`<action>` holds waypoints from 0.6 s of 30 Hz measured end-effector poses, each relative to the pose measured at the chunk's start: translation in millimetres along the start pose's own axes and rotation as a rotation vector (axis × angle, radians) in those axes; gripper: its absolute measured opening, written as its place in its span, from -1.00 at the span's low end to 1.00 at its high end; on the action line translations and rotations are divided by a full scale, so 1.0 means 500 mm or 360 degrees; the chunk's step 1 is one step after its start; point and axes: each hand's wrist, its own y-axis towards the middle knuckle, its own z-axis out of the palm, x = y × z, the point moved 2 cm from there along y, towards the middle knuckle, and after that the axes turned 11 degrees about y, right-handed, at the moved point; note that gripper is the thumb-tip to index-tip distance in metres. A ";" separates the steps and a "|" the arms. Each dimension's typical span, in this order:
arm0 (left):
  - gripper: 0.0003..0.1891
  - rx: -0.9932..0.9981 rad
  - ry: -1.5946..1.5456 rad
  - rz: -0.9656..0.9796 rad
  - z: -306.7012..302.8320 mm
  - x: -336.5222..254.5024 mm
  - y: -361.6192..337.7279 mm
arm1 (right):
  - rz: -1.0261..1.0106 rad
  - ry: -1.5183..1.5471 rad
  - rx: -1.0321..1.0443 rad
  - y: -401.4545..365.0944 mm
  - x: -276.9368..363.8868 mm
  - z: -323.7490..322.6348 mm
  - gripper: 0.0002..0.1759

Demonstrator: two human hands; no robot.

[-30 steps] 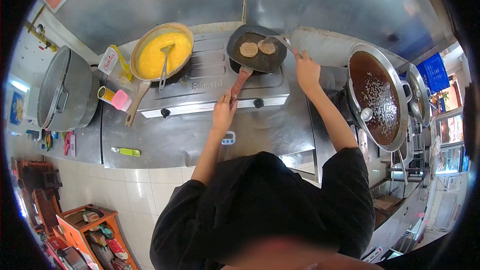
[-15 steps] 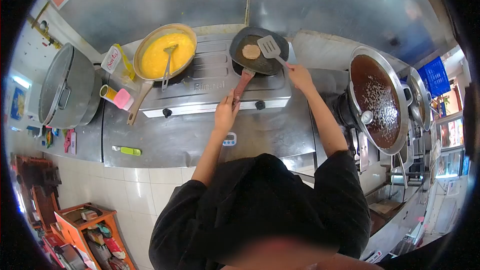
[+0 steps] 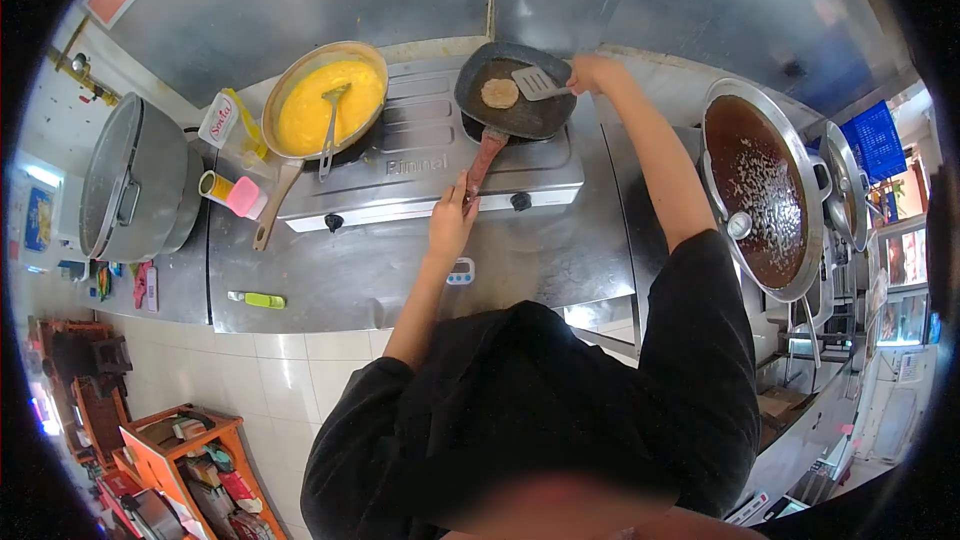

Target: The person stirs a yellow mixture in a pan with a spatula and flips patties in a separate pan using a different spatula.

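Note:
A dark frying pan (image 3: 545, 120) sits on the right burner, tilted slightly, with one round brown patty (image 3: 500, 93) lying in it. My left hand (image 3: 453, 218) is wrapped round the pan's reddish handle. In my right hand (image 3: 593, 75) is a slotted spatula (image 3: 538, 83), its blade inside the pan just right of the patty. On the left burner stands a pan (image 3: 375, 52) of yellow liquid that looks like egg, with a slotted turner (image 3: 330, 135) resting in it.
A two-burner stove (image 3: 420, 195) stands on the steel counter (image 3: 330, 295). At right is a large pot (image 3: 722, 90) of dark liquid; at left, a big grey pot (image 3: 150, 180). A bottle (image 3: 228, 125), a timer (image 3: 461, 272) and a green-handled tool (image 3: 262, 300) are on the counter.
My right hand has moved up and toward the wall, bringing the spatula to a flatter angle from the pan's right side. My left hand keeps its hold on the handle.

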 end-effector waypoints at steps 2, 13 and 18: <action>-0.42 0.0013 -0.0004 -0.0002 0.005 0.002 0.001 | 0.0123 -0.0091 0.0079 -0.005 0.030 -0.013 -0.68; -0.44 0.0005 0.0065 -0.0038 0.003 -0.002 -0.004 | 0.0210 -0.0145 0.0114 0.046 0.036 0.008 -0.71; -0.45 -0.0012 0.0029 -0.0029 -0.003 -0.009 -0.003 | 0.0202 -0.0091 0.0071 0.022 0.043 0.010 -0.72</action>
